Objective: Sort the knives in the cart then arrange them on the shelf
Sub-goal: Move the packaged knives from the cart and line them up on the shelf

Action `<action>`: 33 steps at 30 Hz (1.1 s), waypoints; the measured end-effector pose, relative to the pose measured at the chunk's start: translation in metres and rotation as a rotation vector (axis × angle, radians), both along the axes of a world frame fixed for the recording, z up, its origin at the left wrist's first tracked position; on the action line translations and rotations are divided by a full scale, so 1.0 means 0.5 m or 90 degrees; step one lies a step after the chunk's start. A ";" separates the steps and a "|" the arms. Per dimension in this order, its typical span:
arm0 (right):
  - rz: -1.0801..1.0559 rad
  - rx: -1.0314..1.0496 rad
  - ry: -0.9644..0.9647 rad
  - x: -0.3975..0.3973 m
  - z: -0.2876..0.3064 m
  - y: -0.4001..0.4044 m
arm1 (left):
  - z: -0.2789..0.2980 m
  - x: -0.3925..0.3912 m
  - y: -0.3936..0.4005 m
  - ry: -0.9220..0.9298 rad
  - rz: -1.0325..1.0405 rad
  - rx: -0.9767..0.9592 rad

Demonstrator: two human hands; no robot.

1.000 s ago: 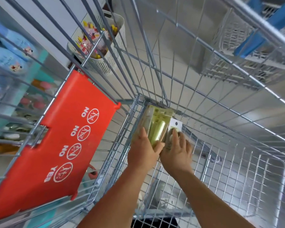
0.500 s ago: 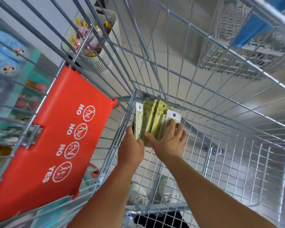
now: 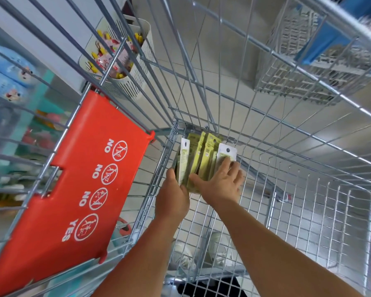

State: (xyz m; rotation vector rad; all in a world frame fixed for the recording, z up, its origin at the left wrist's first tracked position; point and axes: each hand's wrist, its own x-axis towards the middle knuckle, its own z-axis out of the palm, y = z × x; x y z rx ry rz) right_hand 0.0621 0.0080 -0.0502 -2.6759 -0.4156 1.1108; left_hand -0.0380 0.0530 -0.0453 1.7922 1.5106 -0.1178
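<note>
Reaching deep into the wire cart, both hands work the packaged knives in its far left corner — the left hand grasps the stack's edge, the right hand lies flat-fingered across the packs, gripping nothing.

Red flap of the cart's child seat: white print, sideways, reads "NO", "NO", "NO", then "YES", each beside a round pictogram, the first 3 crossed out. Knife packs at the cart's far end carry printed labels, too small & blurred to read.
</note>
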 end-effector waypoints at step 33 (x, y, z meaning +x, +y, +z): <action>-0.227 0.017 0.007 0.003 -0.014 -0.088 | 0.056 -0.047 -0.001 -0.076 0.098 0.071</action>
